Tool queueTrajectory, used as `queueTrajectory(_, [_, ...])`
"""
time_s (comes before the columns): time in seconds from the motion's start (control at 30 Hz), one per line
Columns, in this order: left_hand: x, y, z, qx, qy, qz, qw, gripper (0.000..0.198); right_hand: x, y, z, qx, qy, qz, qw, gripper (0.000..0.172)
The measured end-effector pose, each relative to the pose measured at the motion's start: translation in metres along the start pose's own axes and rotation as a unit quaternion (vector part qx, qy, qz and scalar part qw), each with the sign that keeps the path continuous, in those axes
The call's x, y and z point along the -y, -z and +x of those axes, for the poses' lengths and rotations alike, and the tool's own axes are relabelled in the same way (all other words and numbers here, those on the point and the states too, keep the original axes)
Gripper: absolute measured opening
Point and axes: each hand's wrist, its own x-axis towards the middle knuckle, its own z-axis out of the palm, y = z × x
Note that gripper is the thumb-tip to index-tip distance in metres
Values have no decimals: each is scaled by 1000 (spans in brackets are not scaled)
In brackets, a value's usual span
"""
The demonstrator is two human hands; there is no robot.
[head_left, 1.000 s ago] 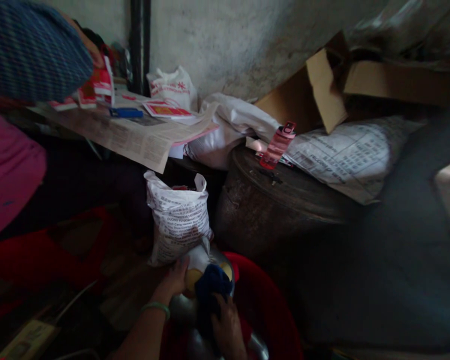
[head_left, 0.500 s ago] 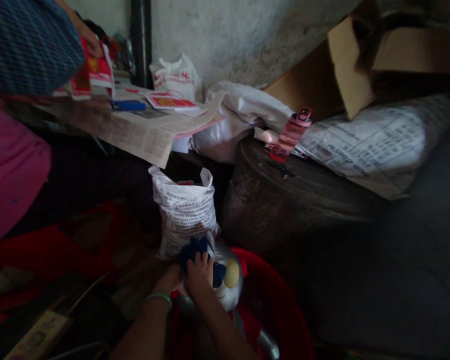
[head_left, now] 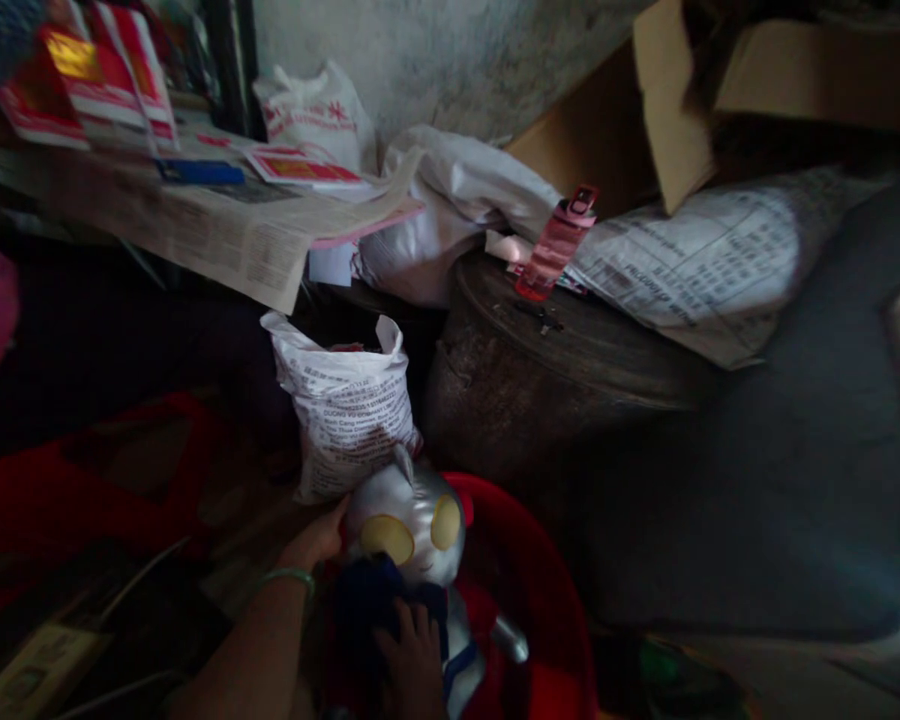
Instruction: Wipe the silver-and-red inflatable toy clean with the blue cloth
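A silver and red plush doll (head_left: 423, 525) with big yellow eyes and a crest on its head sits in a red plastic basin (head_left: 562, 600). My left hand (head_left: 321, 537), its wrist in a pale green bangle, holds the side of the doll's head; its fingertips are hidden behind it. On the doll's chest, just under the face, my right hand (head_left: 412, 640) grips a bunched dark blue cloth (head_left: 371, 600), fingers bent over it.
Behind the basin stands a white printed sack (head_left: 349, 410). A pink bottle (head_left: 555, 250) rests on a dark round drum (head_left: 487, 370). Newspaper (head_left: 247, 250) covers a table where a person handles red packets (head_left: 112, 75). A power strip (head_left: 37, 665) lies lower left.
My right hand has brought the blue cloth down from the doll's face to its chest, uncovering both yellow eyes. The whole view has shifted a little to the right.
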Motion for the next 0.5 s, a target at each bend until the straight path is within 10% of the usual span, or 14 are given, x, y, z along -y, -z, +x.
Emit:
queueTrajectory(0.13, [-32,11,-5,-11,11,31,999,108,-29,28,-15,-91,-68,213,970,56])
queueTrajectory(0.33, [-74,0,-17,0,-69,42,997,118,-74,143,12,-222,-162,577,769,75])
queueTrajectory(0.5, [-68,-22,-9,-40,-28,53,997,138,-100,152,67,-224,-204,497,813,74])
